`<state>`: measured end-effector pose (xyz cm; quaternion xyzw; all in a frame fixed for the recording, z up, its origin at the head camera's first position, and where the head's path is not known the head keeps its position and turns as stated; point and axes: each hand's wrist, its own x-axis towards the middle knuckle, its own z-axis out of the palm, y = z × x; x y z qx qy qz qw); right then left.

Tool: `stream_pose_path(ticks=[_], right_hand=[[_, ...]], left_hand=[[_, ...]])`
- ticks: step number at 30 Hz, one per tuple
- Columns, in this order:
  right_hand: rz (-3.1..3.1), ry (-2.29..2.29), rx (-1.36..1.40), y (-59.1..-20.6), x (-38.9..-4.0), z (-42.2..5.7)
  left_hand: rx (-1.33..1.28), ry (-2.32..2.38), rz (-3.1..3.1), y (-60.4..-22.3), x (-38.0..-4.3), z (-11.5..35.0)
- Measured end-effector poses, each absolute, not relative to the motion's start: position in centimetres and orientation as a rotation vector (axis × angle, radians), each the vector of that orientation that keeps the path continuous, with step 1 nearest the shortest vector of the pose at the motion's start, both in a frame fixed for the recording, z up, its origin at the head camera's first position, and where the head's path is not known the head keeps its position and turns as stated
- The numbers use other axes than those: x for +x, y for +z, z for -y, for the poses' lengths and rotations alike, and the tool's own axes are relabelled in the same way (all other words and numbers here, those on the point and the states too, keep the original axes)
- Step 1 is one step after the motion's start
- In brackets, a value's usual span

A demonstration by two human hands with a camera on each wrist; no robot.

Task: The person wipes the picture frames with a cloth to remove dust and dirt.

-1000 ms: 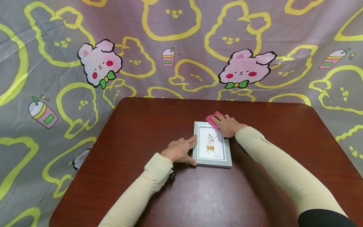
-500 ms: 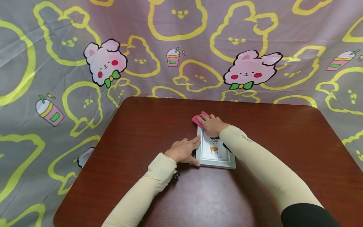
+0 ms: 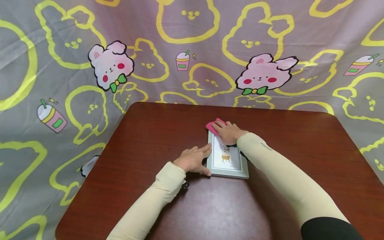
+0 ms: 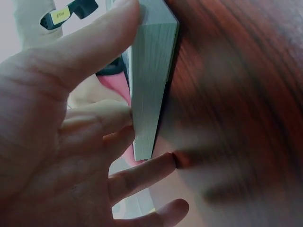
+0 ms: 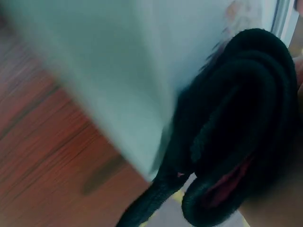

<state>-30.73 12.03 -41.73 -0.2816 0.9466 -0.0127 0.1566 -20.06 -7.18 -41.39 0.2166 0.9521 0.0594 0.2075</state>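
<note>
The right hand [image 3: 229, 132], fingers extended, has slid the cloth [image 3: 211, 128] leftward; left hand [image 3: 193, 160] spreads against the frame [image 3: 219, 162].

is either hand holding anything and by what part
Nothing looks gripped: the left hand touches the picture frame along its left side; the right hand rests on the pink cloth at the picture frame's far-left corner.

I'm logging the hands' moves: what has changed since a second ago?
The right hand has moved the cloth left along the far edge of the frame to its far left corner, then slightly back right. Nothing was taken up or let go. The left hand stays at the frame's left side.
</note>
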Motion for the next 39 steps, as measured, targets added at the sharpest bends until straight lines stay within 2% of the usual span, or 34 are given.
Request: stream_pose_path(ticks=[10,16,25,39], right_hand=[[-2.708,-0.216,-0.658,-42.5,-30.1,-18.2],[-2.743,-0.343,-0.676,-42.8,-29.9,-18.6],[-2.835,-0.511,-0.557,-43.4,-29.6,-18.9],[-2.84,-0.734,-0.517,-43.8,-27.3,-20.0]], left_hand=[[0.604,0.155,-2.647,-41.8,-20.2,7.4],[0.605,0.121,-2.665,-41.6,-20.1,7.5],[0.626,0.13,-2.65,-41.5,-19.9,7.2],[0.61,0.184,-2.644,-41.7,-19.9,7.4]])
